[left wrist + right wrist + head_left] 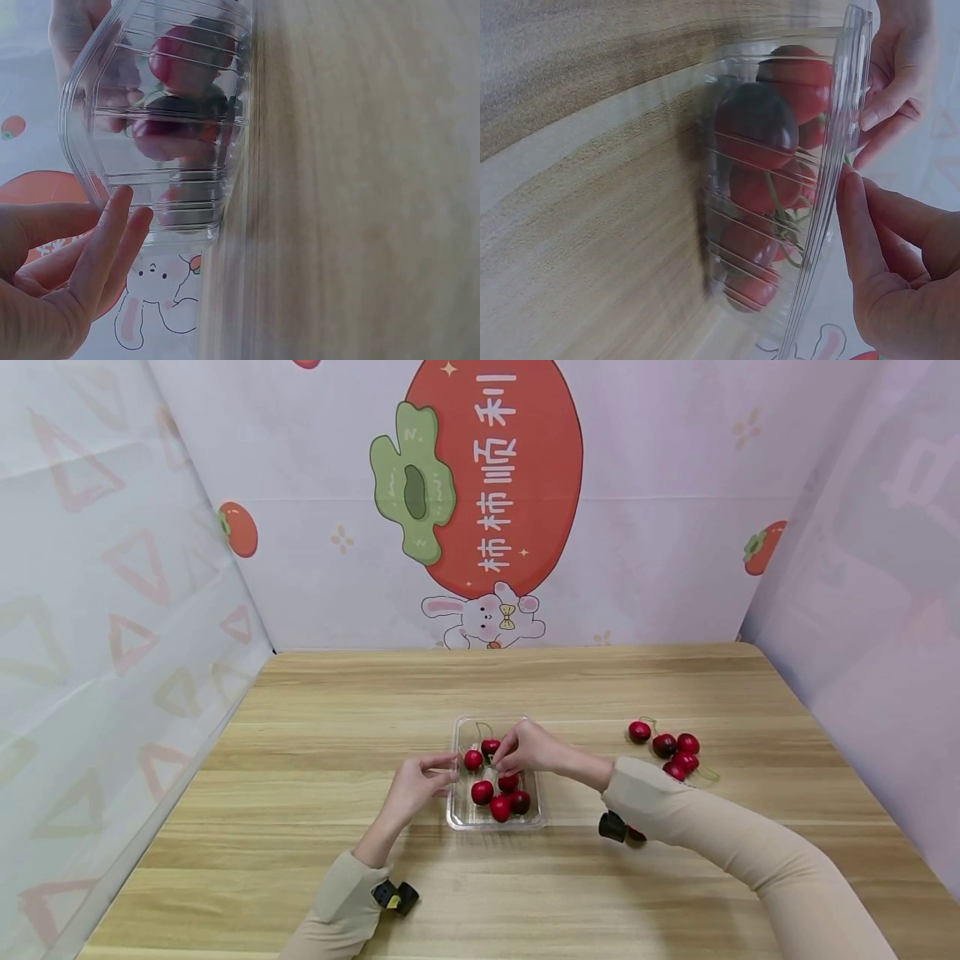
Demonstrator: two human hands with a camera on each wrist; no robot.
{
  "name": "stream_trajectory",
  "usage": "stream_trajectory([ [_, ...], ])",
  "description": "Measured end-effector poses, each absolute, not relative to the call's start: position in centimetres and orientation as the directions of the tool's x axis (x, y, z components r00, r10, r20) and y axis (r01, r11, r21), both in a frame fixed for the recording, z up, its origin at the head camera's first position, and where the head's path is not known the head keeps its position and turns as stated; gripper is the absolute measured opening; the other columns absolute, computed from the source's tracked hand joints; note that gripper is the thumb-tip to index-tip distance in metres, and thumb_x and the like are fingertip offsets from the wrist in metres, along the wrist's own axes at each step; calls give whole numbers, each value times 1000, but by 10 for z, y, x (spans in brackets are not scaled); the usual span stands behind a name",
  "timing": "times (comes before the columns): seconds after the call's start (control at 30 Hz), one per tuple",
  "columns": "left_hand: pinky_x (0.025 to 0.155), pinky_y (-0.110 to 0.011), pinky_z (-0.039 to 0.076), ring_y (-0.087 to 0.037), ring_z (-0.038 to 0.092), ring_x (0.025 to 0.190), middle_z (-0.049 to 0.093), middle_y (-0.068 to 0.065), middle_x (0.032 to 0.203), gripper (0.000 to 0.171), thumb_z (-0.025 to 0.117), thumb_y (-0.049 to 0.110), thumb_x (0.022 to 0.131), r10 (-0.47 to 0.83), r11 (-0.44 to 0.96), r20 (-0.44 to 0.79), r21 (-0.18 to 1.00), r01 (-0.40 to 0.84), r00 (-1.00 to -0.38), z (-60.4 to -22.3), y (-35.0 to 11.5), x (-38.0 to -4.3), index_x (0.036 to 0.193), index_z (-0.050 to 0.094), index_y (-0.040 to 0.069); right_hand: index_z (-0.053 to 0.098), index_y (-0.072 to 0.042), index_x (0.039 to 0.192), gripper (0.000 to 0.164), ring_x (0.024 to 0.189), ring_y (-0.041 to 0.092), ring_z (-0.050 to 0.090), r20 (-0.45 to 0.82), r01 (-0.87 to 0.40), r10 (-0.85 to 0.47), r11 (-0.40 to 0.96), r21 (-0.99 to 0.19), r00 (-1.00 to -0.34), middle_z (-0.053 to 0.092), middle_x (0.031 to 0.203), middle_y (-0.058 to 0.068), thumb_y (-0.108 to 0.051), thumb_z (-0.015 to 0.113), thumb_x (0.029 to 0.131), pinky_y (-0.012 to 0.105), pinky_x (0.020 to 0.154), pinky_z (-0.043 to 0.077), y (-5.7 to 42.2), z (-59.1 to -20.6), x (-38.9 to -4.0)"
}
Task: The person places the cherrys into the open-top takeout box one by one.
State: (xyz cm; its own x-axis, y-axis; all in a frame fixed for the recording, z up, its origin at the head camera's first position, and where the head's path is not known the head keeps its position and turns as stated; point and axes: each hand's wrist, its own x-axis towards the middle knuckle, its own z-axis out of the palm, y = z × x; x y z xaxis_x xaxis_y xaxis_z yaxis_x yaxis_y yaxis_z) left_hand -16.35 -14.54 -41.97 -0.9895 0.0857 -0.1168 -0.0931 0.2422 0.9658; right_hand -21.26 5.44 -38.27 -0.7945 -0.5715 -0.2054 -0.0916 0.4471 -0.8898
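Observation:
A clear plastic box (459, 820) stands on the wooden table with several dark red cherries (500, 808) inside, some with green stems. My left hand (416, 785) is at its left side, and the fingertips (120, 206) touch the rim and outer wall with the fingers extended. Over the box my right hand (536, 749) pinches a thin green cherry stem (847, 159) between thumb and fingertips, right at the rim in the right wrist view. Which cherry hangs from that stem I cannot tell.
Several loose cherries (664, 745) lie on the table right of the box, partly behind the right sleeve (675, 810). One more cherry (636, 834) peeks out below that sleeve. A printed cloth (300, 577) stands behind the table, with more cloth on both sides.

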Motion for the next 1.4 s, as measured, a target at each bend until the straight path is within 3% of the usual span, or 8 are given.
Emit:
stream_trajectory([
  [0.4, 63, -30, 58, -30, 63, 83, 60, -24, 101, 31, 59, -7, 78, 75, 242, -125, 965, -104, -989, -419, -145, -163, 109, 58, -7, 65, 14, 79, 7, 62, 21, 65, -205, -129, -571, 489, -863, -795, 65, 77, 17, 10, 62, 74, 30, 60, 58, 56, -385, -211],
  [1.03, 63, -29, 57, -31, 62, 84, 59, -25, 104, 32, 59, -6, 78, 81, 244, -120, 965, -97, -989, -420, -145, -165, 109, 58, -8, 65, 12, 78, 6, 64, 24, 65, -204, -148, -575, 505, -851, -792, 66, 73, 17, 10, 63, 74, 33, 61, 57, 58, -388, -212],
  [1.4, 63, -30, 58, -32, 62, 83, 60, -25, 102, 31, 59, -7, 77, 84, 241, -116, 966, -92, -990, -421, -146, -164, 108, 58, -8, 67, 9, 78, 8, 64, 23, 64, -112, -291, -625, 506, -812, -773, 67, 72, 14, 8, 62, 72, 23, 57, 56, 65, -387, -209],
])
